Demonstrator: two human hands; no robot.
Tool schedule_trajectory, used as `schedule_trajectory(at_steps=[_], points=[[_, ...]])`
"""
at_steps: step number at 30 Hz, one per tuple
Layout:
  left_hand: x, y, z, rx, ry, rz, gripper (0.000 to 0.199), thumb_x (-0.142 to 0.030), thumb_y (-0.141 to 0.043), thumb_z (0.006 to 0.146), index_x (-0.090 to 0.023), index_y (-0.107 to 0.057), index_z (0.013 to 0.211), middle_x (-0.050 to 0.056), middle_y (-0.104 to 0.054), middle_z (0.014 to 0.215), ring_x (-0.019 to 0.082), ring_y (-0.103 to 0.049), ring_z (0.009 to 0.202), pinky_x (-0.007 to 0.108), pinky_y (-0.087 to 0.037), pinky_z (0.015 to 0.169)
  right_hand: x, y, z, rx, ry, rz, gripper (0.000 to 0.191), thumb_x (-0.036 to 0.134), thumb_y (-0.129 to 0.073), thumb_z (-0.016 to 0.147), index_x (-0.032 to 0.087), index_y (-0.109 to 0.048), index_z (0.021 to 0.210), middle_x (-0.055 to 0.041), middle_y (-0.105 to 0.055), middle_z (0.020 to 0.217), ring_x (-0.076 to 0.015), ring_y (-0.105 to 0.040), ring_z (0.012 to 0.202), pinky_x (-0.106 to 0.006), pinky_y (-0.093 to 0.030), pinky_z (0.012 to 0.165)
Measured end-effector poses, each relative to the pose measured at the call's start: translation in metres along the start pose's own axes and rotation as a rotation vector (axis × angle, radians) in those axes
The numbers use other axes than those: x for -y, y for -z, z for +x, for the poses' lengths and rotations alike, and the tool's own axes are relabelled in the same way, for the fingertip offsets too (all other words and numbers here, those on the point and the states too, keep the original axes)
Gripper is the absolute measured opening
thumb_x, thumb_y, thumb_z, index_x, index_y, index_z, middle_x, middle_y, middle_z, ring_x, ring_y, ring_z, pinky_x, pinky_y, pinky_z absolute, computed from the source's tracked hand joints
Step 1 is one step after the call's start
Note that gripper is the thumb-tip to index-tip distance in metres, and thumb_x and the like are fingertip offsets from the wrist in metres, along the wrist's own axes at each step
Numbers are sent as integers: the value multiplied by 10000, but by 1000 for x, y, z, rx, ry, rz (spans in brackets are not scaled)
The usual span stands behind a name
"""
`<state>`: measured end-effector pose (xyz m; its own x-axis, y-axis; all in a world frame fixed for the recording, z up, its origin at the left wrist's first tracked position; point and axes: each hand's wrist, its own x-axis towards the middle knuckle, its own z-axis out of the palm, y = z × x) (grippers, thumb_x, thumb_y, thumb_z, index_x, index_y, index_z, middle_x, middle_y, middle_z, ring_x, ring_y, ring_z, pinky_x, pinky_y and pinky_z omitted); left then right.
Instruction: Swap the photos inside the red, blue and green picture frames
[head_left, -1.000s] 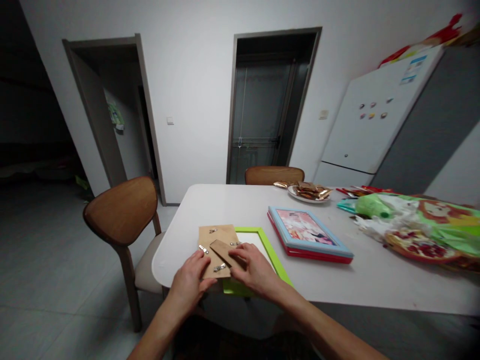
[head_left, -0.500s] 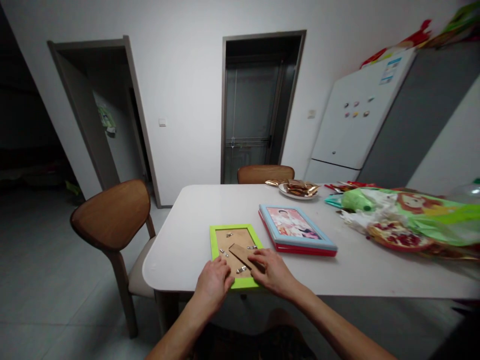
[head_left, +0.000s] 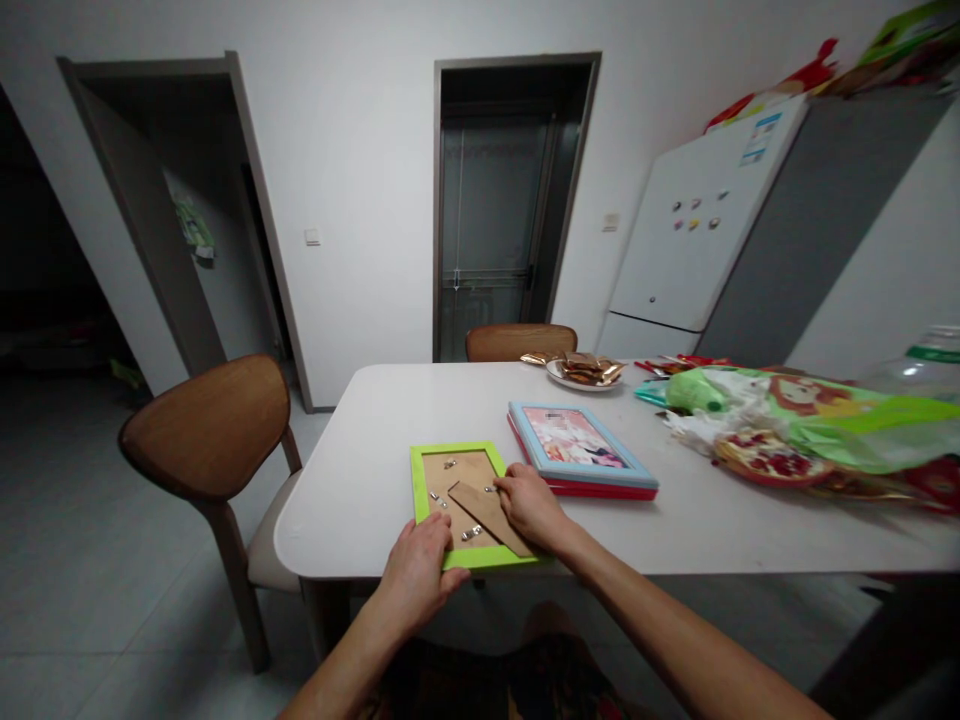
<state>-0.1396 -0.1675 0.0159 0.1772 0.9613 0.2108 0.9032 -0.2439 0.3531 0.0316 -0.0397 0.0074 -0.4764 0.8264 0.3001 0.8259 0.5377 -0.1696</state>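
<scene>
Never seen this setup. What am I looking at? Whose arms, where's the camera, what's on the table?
No machine here: these are a person's own bare hands, filmed by one camera worn on the head, looking forward and down. The left hand holds the near edge of a lime-green picture frame, which appears to lie face down with its brown backing up. The right hand rests on the backing's cardboard stand flap, near small metal clips. Also on the white table: a blue frame on a red frame, a plate of gold-wrapped snacks and a plastic bag.
</scene>
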Motion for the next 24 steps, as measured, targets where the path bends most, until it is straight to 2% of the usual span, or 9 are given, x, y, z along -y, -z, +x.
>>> schedule_trajectory(at_steps=[2,7,10,14,19,24], points=[[-1,1,-1,0,13,5,358,-298,-593,693,-160,-480,1004,79,-530,1114,209,-445,1063,347,-316,918,-2,-3,3,1,7,31,290,199,-384,776,161,-671,760,-91,-544,808,-167,-466,797,-238,-326,726],[-1,5,-4,30,27,-9,370,-295,-586,701,-159,-476,1026,75,-522,1133,201,-435,1073,333,-310,927,1,-2,8,-5,-57,53,271,192,-410,765,197,-673,827,-72,-552,814,-153,-477,788,-220,-325,678],[1,7,-6,22,21,-9,375,-290,-587,699,-163,-475,1033,68,-526,1121,191,-443,1059,314,-315,921,5,-1,10,-11,-73,34,266,203,-415,760,198,-680,781,-75,-557,807,-164,-475,795,-226,-327,655],[1,5,-7,-1,33,5,399,-302,-576,704,-161,-460,1059,68,-521,1126,190,-440,1057,311,-312,923,3,-3,9,-1,-6,92,276,226,-416,761,167,-680,712,-75,-554,821,-159,-471,813,-227,-333,745],[-1,3,-9,-1,58,-4,395,-308,-558,713,-181,-447,1071,60,-504,1148,192,-424,1082,320,-296,939,-3,-4,2,-2,7,147,263,192,-427,745,158,-681,802,-78,-555,894,-166,-473,864,-248,-338,803],[0,5,-10,2,64,-32,398,-292,-556,713,-183,-445,1080,67,-504,1150,193,-435,1074,323,-309,938,17,2,-16,-71,110,136,267,210,-427,755,182,-653,895,-95,-542,1001,-195,-452,933,-309,-331,819]])
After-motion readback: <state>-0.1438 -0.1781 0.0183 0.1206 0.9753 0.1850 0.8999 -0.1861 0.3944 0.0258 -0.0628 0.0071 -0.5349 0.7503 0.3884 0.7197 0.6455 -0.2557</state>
